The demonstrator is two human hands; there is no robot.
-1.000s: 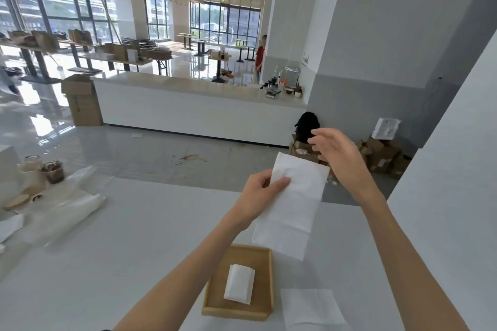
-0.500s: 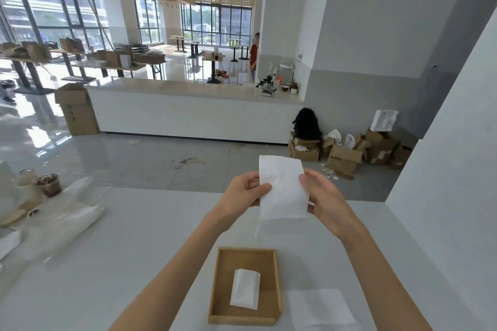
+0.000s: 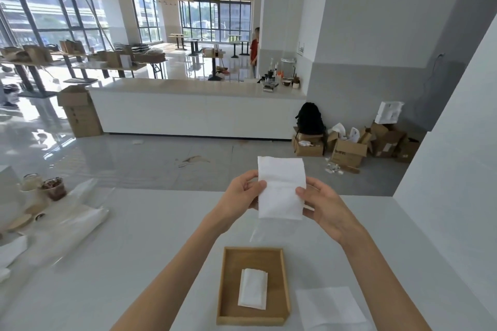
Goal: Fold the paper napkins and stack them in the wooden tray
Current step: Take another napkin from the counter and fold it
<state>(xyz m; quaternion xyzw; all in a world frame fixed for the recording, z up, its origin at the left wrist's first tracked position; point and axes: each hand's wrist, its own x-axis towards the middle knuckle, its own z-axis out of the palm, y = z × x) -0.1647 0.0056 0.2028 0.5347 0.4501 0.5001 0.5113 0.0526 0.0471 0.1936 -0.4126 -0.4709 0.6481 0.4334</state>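
Observation:
I hold a white paper napkin upright in the air above the white table, folded into a tall rectangle. My left hand pinches its left edge and my right hand pinches its right edge. Below them lies the wooden tray near the table's front edge. One folded napkin rests flat in the tray's middle. An unfolded napkin lies flat on the table just right of the tray.
Clear plastic bags and cups sit on the table's far left. A white wall rises along the table's right side. Beyond the table are a long white counter and cardboard boxes on the floor.
The long hanging napkin has been folded in half to a shorter rectangle. My right hand came down from its top corner to its right edge, and both hands now hold it at mid-height.

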